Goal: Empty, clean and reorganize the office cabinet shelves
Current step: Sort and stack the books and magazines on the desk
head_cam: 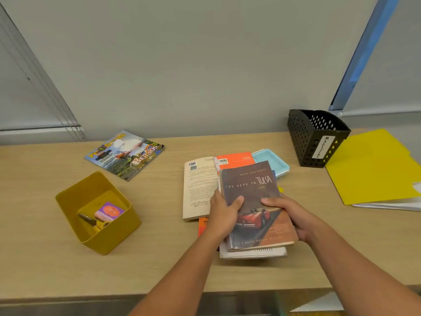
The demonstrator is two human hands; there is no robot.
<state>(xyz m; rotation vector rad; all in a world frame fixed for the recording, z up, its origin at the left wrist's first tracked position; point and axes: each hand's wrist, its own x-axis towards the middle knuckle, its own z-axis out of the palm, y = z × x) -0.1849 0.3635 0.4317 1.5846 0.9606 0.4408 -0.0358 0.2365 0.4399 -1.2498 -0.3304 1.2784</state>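
Both hands grasp one brown book (255, 201), "The Keys to Tulsa", at lower centre of the frame. The left hand (224, 215) holds its left edge with the thumb curled over the cover; the fingers beneath are hidden. The right hand (293, 213) holds the right edge, thumb lying across the cover, its fingers also out of sight under the book.

Below the book sits a stack whose count is unclear: a white spiral-bound pad (252, 253) shows only its bottom edge, an orange book (234, 159) shows its top, and another orange strip (202, 224) peeks out at the left, which may or may not belong to a separate book. A cream book (198, 188) lies back cover up beside them, partly covered by the left hand. One light blue tray (272, 160) is half hidden behind the stack.

At centre left, one yellow bin (95, 213) holds a purple-topped pack (109, 212) and scissors (93, 222), hard to make out. One magazine (125, 153) lies above it. At upper right, one black perforated holder (316, 137) labelled "Magazine" stands on the table (159, 258), and one yellow folder (373, 165) with papers under it is cut off by the right edge.
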